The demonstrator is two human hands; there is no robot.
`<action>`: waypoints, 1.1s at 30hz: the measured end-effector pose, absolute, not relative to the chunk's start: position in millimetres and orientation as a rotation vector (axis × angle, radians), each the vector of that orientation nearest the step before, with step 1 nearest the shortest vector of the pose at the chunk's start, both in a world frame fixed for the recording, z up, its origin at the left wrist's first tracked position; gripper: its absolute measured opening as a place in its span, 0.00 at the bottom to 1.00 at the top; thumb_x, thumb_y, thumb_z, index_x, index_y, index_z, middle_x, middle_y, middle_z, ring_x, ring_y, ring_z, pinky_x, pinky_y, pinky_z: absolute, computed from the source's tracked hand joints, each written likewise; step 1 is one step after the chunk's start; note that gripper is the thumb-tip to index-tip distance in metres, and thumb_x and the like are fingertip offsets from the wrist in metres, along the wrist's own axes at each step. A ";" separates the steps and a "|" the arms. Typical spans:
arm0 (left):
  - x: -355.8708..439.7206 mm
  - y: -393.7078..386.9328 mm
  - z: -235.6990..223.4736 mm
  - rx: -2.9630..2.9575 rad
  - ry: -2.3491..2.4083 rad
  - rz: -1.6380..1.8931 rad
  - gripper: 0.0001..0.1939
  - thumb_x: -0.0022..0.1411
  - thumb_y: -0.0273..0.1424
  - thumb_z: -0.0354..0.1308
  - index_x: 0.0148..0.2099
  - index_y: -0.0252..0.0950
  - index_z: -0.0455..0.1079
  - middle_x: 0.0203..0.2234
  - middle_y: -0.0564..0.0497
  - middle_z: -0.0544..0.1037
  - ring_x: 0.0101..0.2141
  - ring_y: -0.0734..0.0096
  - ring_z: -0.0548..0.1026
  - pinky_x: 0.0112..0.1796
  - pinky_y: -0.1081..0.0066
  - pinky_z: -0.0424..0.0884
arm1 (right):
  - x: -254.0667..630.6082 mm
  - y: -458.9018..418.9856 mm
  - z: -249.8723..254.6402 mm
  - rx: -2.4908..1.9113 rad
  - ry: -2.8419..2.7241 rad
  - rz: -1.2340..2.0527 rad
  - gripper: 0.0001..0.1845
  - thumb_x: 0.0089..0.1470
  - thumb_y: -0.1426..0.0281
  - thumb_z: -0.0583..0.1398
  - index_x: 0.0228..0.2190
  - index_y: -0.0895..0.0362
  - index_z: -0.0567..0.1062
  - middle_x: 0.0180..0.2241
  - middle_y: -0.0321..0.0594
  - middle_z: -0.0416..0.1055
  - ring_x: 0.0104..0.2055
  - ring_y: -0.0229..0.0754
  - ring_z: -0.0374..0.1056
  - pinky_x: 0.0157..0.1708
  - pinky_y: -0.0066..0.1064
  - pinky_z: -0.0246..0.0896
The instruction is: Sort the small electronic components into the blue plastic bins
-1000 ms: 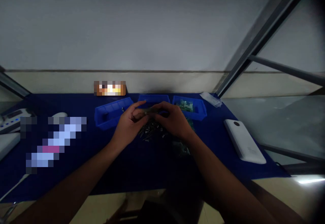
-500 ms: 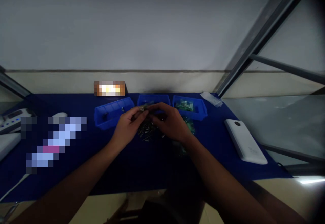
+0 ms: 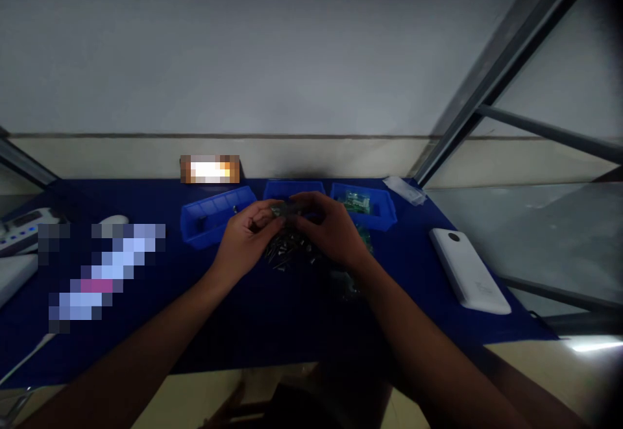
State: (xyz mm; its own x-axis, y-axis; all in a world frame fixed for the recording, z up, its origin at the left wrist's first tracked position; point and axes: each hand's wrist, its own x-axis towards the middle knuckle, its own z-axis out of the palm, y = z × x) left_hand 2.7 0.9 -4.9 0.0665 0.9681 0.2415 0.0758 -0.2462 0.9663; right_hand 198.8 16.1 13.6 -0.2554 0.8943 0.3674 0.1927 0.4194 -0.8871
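Between my hands, above the middle of the table, is a small see-through plastic bag (image 3: 286, 210); its contents are too dark to make out. My left hand (image 3: 249, 233) is closed on the bag's left side, thumb against fingers. On the other side my right hand (image 3: 327, 226) pinches the bag between thumb and fingers. Just below them lies a pile of loose screws (image 3: 282, 252) on the blue cloth, partly hidden by my hands. Green-tinted plastic bags (image 3: 365, 239) lie beside my right wrist.
Three blue bins stand behind my hands: a left bin (image 3: 214, 215), a middle bin (image 3: 294, 187) and a right bin (image 3: 384, 211) containing green bags. A white power bank (image 3: 467, 273) lies at right, clear plastic packaging (image 3: 405, 190) at back right. A blurred-out bright object (image 3: 107, 273) is at left.
Half a second ago my right thumb was apart from the fingers; now it has closed in on the bag. The bag shows more plainly between my hands. My left hand has barely moved.
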 end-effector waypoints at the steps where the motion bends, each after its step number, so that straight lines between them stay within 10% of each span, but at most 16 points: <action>1: 2.5 1.1 -4.8 1.476 1.106 1.297 0.24 0.64 0.43 0.69 0.58 0.38 0.75 0.42 0.47 0.85 0.42 0.61 0.84 0.46 0.63 0.80 | 198.8 16.7 13.2 -0.947 -1.712 0.924 0.18 0.58 0.71 0.65 0.51 0.51 0.78 0.47 0.38 0.81 0.48 0.43 0.78 0.48 0.35 0.74; 12: 4.7 -2.8 -5.2 1.627 1.187 1.305 0.23 0.68 0.45 0.64 0.60 0.40 0.73 0.47 0.46 0.83 0.44 0.62 0.81 0.41 0.67 0.78 | 256.2 39.7 22.6 -1.216 -1.567 0.401 0.20 0.62 0.65 0.62 0.55 0.52 0.77 0.40 0.41 0.80 0.39 0.44 0.76 0.42 0.38 0.71; 21: 3.0 -1.2 -7.2 1.723 1.268 1.305 0.21 0.69 0.45 0.63 0.58 0.42 0.76 0.45 0.47 0.84 0.44 0.60 0.81 0.42 0.66 0.75 | 305.3 53.0 31.9 -1.545 -1.676 -0.208 0.17 0.60 0.67 0.62 0.49 0.57 0.81 0.45 0.51 0.80 0.49 0.56 0.74 0.57 0.53 0.60; 28: 1.3 -1.9 -7.5 1.743 1.303 1.296 0.19 0.69 0.46 0.63 0.57 0.44 0.77 0.44 0.48 0.84 0.43 0.60 0.82 0.42 0.65 0.75 | 309.3 10.1 78.8 -1.671 -2.200 0.335 0.02 0.52 0.67 0.69 0.30 0.50 0.83 0.29 0.40 0.80 0.29 0.47 0.74 0.30 0.37 0.63; 33: 0.6 -3.1 -6.1 1.758 1.319 1.267 0.19 0.69 0.46 0.63 0.56 0.43 0.78 0.44 0.48 0.85 0.43 0.60 0.82 0.40 0.66 0.75 | 293.3 -15.5 59.8 -1.513 -2.445 0.788 0.14 0.32 0.75 0.76 0.24 0.50 0.83 0.22 0.36 0.78 0.22 0.42 0.71 0.22 0.31 0.57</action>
